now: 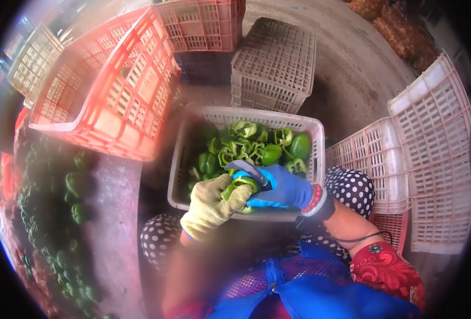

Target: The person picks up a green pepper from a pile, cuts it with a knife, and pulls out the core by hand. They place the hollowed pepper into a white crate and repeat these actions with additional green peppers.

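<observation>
My left hand (210, 204), in a pale yellow knit glove, is closed around a green pepper (244, 184) with an opening cut in it. Beside it, my right hand (286, 187), in a blue glove, grips a knife with a curved dark blade (246, 169). The blade lies over the pepper, and my right fingers hide the handle. Both hands are above the near side of a pale plastic crate (319, 159). Inside the crate lie several cut green peppers (243, 129) and some that look whole (301, 144).
A tilted red crate (140, 85) stands at the left, above a heap of green peppers (60, 212). Behind are a grey crate (272, 58) and another red crate (203, 24). Pale crates (432, 122) lean at the right. Filled sacks (403, 34) lie at the top right.
</observation>
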A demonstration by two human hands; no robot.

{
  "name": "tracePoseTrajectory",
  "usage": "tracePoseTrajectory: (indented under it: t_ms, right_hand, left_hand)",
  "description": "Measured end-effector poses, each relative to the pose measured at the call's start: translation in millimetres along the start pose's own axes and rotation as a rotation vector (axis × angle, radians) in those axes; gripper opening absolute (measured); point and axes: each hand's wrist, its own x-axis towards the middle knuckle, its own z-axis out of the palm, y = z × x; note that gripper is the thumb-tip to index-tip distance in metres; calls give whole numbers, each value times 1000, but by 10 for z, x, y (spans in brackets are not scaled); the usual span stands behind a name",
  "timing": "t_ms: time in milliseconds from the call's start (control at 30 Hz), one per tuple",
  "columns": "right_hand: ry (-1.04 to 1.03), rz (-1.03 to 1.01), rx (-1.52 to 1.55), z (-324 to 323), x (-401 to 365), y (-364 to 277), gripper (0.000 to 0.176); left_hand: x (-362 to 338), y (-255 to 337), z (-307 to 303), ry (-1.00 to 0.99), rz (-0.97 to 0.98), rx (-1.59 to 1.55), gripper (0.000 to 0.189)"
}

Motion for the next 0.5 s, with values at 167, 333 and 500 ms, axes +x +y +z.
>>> tracePoseTrajectory:
  t_ms: [167, 333, 500]
  right_hand:
    - [49, 213, 158, -52, 33, -139, 66]
    - [64, 389, 329, -87, 69, 81, 71]
    - [29, 300, 562, 20, 33, -61, 90]
  left_hand:
    - [-18, 55, -5, -17, -148, -346, 42]
    - [42, 121, 19, 2, -85, -123, 67]
    - [-42, 217, -65, -10, -114, -83, 51]
